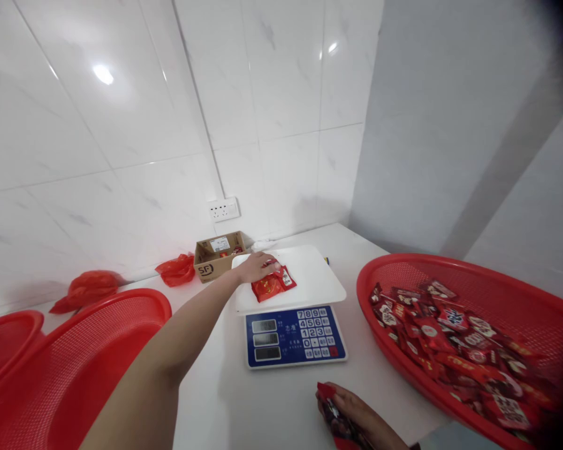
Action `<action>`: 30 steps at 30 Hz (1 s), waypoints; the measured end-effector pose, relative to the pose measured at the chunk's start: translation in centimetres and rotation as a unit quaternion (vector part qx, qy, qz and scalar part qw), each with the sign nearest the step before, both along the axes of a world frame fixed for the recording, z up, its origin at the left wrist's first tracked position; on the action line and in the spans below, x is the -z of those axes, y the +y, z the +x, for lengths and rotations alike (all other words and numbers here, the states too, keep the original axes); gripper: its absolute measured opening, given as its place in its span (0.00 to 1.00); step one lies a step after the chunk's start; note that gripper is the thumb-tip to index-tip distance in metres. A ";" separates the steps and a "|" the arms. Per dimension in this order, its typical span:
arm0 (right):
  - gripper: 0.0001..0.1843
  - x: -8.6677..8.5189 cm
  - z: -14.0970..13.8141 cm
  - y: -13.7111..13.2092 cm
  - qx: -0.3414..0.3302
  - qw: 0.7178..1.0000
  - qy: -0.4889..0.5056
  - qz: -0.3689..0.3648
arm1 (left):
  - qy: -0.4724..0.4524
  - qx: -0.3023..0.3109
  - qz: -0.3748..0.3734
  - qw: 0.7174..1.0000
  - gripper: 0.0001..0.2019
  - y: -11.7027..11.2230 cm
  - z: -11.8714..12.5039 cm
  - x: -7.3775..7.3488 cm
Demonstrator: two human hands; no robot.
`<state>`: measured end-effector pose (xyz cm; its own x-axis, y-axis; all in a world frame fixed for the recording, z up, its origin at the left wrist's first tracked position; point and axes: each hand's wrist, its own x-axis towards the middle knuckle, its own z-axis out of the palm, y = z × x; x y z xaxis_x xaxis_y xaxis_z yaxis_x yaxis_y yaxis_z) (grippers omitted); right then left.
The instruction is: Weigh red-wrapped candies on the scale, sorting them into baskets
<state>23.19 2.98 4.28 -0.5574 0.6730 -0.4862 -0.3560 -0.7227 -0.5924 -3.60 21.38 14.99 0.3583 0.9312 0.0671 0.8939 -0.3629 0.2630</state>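
My left hand (257, 265) reaches across the table to the white platform of a digital scale (315, 278) and grips a red bag of small packets (272, 284) that lies on it. My right hand (354, 414) rests near the table's front edge, fingers curled round a few red packets (332, 409). To its right, a big red mesh basket (394, 267) holds several red snack packets (450, 340). The scale's blue keypad panel (294, 336) faces me.
Two red mesh baskets (98, 350) sit at the left. A small cardboard box (217, 255) and crumpled red plastic bags (176, 270) lie by the tiled back wall, below a wall socket (224, 209). A grey wall closes the right side.
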 end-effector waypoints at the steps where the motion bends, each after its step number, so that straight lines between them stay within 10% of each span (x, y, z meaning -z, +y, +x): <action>1: 0.18 -0.1 0.0 0.0 -0.003 1.000 -0.001 0.000 | 0.000 0.006 -0.004 1.000 0.19 -0.5 0.0 0.2; 9: 0.15 0.1 0.0 0.0 -0.012 1.000 0.007 0.008 | -0.004 -0.023 0.009 1.000 0.34 -4.1 0.0 -0.3; 20: 0.17 0.1 0.0 0.2 -0.031 0.999 0.032 0.019 | 0.042 -0.306 -0.051 0.950 0.38 -16.3 -12.5 -2.4; 30: 0.16 -0.5 0.0 -0.1 -0.012 1.000 0.008 -0.008 | -0.040 -0.299 -0.121 0.946 0.39 -18.3 -10.1 -0.6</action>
<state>23.21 2.85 4.80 -0.5820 0.6512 -0.4872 -0.3473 -0.7407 -0.5751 -13.75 3.10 15.61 -0.2339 0.9576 -0.1685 0.8940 0.2799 0.3500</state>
